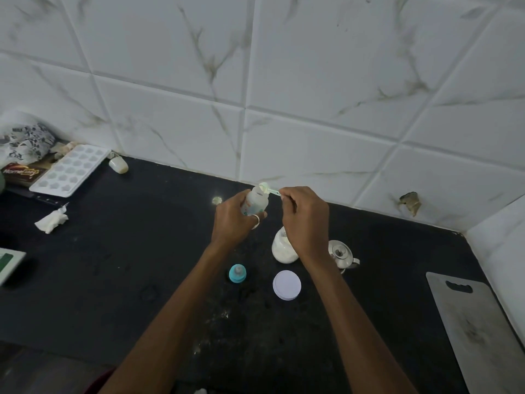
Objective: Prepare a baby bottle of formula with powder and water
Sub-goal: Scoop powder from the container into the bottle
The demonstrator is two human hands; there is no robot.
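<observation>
Two hands up above the desk (142,251): left hand (231,220) grips the bottle (254,203), right hand (305,220) pinches the scoop (267,189) at its mouth. Narrow neck, so a tilt or shake likely spills powder.

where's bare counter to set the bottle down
Bare counter lies open between the crumpled tissue and the left hand. It's crowded under the right hand: powder jar, teat, white lid, steel pot.

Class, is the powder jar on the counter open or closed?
Open: the powder jar has no lid, and its white lid lies flat on the counter beside it.
</observation>
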